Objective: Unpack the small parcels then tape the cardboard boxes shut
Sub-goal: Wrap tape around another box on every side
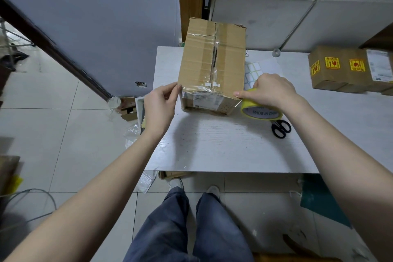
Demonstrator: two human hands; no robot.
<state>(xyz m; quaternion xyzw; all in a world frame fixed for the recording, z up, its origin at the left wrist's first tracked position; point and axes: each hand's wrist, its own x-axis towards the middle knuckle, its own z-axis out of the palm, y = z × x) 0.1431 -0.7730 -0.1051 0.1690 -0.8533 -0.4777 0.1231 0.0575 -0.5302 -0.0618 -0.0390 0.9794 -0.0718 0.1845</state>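
My right hand (274, 91) grips the yellow tape roll (260, 110), thumb against the near right corner of the cardboard box (212, 59); my left hand (159, 104) pinches the clear tape end at the box's near left corner. The box stands closed on the white table (223, 147) between my fingers. Black scissors (281, 128) lie just beyond the roll, and smaller stickered boxes (344, 70) sit well apart to the right.

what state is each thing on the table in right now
cardboard box: flaps closed, old clear tape along the seam
yellow tape roll: held in right hand at the box's near right corner
left hand: fingertips at the box's near left corner
scissors: lying flat, untouched
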